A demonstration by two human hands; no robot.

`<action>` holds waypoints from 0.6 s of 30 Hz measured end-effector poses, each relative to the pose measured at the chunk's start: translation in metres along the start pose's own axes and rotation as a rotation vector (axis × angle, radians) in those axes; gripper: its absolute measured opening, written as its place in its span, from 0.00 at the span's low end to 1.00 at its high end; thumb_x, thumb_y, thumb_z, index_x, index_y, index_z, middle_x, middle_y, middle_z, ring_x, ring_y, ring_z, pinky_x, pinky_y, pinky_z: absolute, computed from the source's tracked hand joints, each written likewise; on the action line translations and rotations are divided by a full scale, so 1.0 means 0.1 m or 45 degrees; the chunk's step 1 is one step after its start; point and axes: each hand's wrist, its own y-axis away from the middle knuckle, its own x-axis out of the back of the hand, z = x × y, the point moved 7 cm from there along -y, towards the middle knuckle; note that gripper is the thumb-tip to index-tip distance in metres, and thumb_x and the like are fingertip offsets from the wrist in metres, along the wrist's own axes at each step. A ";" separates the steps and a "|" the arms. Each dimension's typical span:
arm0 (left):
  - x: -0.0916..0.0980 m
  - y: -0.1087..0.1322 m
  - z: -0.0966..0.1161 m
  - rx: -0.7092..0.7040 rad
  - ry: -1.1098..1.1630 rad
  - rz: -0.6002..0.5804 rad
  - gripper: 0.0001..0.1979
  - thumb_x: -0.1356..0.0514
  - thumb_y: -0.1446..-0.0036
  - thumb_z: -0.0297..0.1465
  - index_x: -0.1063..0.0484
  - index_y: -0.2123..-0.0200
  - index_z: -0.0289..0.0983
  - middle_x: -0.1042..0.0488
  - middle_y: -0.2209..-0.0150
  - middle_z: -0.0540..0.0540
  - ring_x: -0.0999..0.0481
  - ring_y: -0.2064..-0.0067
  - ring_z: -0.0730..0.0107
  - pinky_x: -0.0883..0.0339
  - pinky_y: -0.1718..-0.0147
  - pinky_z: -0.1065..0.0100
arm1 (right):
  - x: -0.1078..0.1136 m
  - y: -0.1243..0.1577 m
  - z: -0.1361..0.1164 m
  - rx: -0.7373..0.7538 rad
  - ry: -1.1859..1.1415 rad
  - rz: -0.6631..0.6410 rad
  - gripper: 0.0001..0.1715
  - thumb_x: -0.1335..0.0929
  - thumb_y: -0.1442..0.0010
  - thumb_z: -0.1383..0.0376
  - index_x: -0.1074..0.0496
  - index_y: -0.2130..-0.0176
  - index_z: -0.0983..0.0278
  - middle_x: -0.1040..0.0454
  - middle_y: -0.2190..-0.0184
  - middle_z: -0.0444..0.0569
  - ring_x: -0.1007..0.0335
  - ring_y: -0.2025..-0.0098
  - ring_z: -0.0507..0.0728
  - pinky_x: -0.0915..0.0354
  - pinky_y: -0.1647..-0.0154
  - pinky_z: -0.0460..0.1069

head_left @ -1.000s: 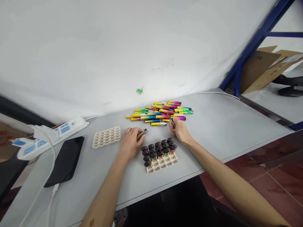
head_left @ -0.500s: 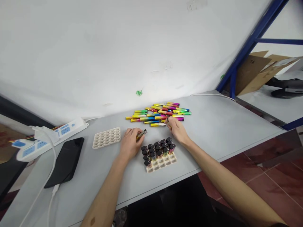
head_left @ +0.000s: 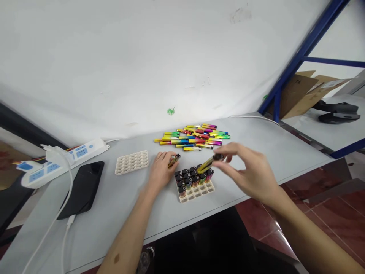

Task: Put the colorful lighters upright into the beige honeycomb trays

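Observation:
My right hand [head_left: 251,173] is raised above the table, pinching a yellow-and-black lighter [head_left: 209,163] over a beige tray [head_left: 199,191] partly filled with several upright lighters [head_left: 192,177]. My left hand [head_left: 160,170] rests on the table just left of that tray, closed on another lighter [head_left: 173,160]. A pile of several rainbow-coloured lighters [head_left: 194,136] lies further back by the wall.
An empty beige tray [head_left: 131,162] lies left of my left hand. A black phone [head_left: 82,188] on a white cable and a white-and-blue power strip [head_left: 62,160] sit at the left. Blue shelving [head_left: 302,57] and cardboard [head_left: 302,93] stand right.
My right hand has lifted a lighter from the pile and drawn back toward me, over the filled tray. My left hand has stayed in place with its lighter.

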 end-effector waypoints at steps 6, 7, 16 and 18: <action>0.04 0.07 -0.01 -0.004 0.038 0.037 0.11 0.42 0.36 0.35 0.31 0.50 0.44 0.23 0.61 0.47 0.31 0.51 0.57 0.35 0.54 0.59 | -0.51 0.32 -0.26 0.240 0.068 -0.300 0.09 0.33 0.33 0.62 0.28 0.53 0.62 0.21 0.64 0.48 0.28 0.64 0.54 0.33 0.66 0.49; 0.03 0.07 -0.01 -0.005 0.041 0.037 0.11 0.42 0.36 0.35 0.31 0.50 0.44 0.23 0.60 0.47 0.31 0.51 0.57 0.35 0.54 0.59 | -0.58 0.35 -0.27 0.259 0.115 -0.307 0.09 0.33 0.33 0.62 0.28 0.54 0.63 0.21 0.65 0.48 0.28 0.65 0.54 0.34 0.67 0.49; 0.00 0.07 -0.04 0.020 0.042 0.030 0.13 0.41 0.36 0.35 0.31 0.48 0.44 0.22 0.59 0.47 0.30 0.49 0.58 0.34 0.53 0.59 | -0.78 0.41 -0.30 0.344 0.332 -0.374 0.11 0.35 0.32 0.62 0.26 0.52 0.62 0.23 0.65 0.49 0.28 0.65 0.54 0.37 0.70 0.49; -0.01 0.07 -0.04 0.031 0.048 0.021 0.14 0.40 0.37 0.35 0.32 0.48 0.44 0.22 0.59 0.47 0.30 0.49 0.57 0.34 0.52 0.59 | -0.75 0.40 -0.31 0.358 0.344 -0.396 0.11 0.35 0.32 0.63 0.26 0.52 0.62 0.24 0.64 0.49 0.29 0.65 0.54 0.38 0.71 0.49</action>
